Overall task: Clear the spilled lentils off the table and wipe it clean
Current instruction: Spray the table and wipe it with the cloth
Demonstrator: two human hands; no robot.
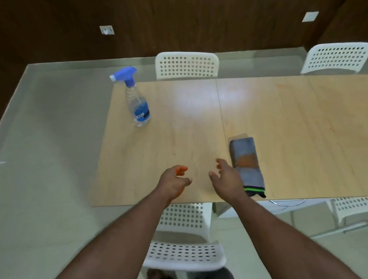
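A folded grey cloth (247,165) with an orange stain and a dark green-striped end lies near the front edge of the light wooden table (308,124). A clear spray bottle (138,105) with a blue trigger head stands upright at the table's far left corner. My left hand (173,184) hovers over the front edge with loosely curled fingers and holds nothing. My right hand (226,178) hovers just left of the cloth, fingers relaxed and apart, also holding nothing. I can make out no lentils on the tabletop.
White perforated chairs stand around the table: one at the far side (187,65), one at the far right (336,57), one tucked under the front edge below my arms (185,247), one at the front right (362,207). Pale floor lies to the left.
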